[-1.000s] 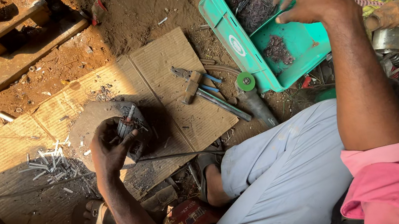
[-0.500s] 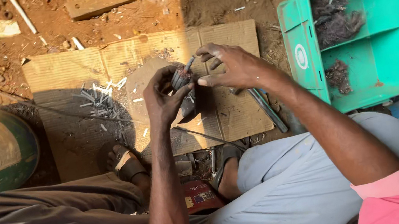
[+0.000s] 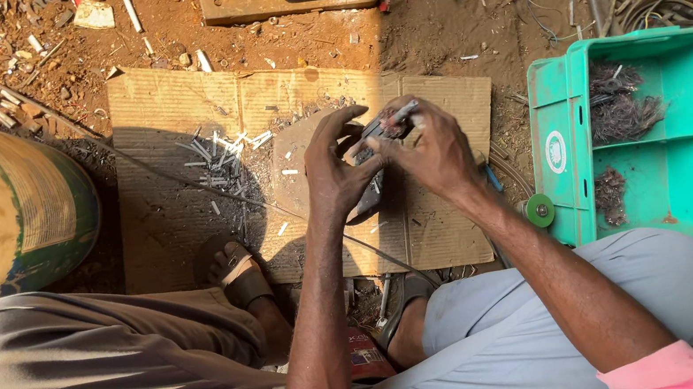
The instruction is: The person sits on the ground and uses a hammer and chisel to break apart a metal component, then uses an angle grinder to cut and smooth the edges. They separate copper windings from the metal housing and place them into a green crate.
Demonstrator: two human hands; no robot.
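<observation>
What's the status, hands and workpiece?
Left hand and right hand both closed on the dark metal part, held above the cardboard sheet. Green crate at right, apart. Nothing blocking.

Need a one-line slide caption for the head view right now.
Both hands, left hand and right hand, grip a small dark metal part over cardboard, beside a green crate.

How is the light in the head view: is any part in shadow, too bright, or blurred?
Head view: hard sunlight; a dark shadow covers the left part of the cardboard; the drum and near trouser leg look washed out; left hand, right hand and green crate are sharp.
</observation>
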